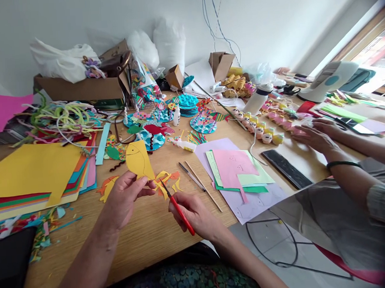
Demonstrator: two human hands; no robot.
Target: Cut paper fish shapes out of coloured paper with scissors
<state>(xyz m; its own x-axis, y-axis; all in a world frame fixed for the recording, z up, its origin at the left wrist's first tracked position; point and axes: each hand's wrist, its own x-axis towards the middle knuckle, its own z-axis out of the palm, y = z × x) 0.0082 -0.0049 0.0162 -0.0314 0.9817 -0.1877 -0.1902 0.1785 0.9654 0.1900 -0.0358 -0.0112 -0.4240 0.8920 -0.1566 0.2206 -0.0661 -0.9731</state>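
My left hand [126, 199] pinches a yellow paper fish [138, 159] by its lower edge and holds it upright above the wooden table [146, 233]. In my right hand [195, 214] is a thin red-handled tool [178, 208], its dark tip pointing up toward the fish's lower right corner. Orange and yellow paper scraps [167, 180] lie on the table just behind the two hands.
A stack of coloured paper sheets [34, 179] lies at left. Pink, green and lilac sheets [236, 171] lie at right, with two thin sticks [199, 182] beside them. Another person's hands [312, 136] rest by a black ruler [287, 168]. Finished paper fish discs [178, 119], pipe cleaners [63, 119] and boxes crowd the back.
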